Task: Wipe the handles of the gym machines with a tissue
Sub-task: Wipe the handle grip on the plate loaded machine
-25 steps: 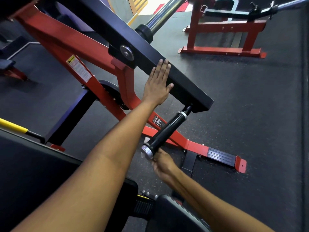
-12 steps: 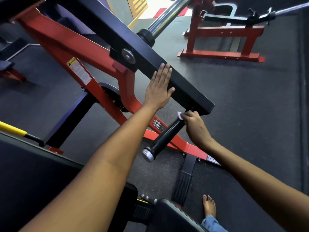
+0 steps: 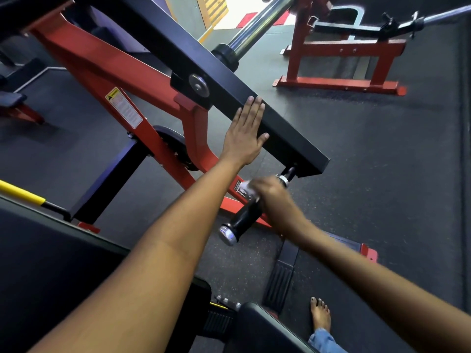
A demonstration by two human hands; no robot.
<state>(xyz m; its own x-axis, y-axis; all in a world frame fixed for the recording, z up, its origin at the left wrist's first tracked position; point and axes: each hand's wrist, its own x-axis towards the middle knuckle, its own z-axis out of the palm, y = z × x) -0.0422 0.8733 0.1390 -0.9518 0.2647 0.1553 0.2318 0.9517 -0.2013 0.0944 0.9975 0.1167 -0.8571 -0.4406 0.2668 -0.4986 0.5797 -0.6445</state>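
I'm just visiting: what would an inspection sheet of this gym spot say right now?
Surface: dark rubber floor, speckled.
Job's things: black handle under the black lever arm; white tissue on its upper part.
Clutter: nothing seen.
Hands: left hand flat against the lever arm; right hand, blurred, holds the tissue round the handle.
Cables: nothing seen.
Surroundings: red machine frame, chrome bar, second red frame, bare foot.
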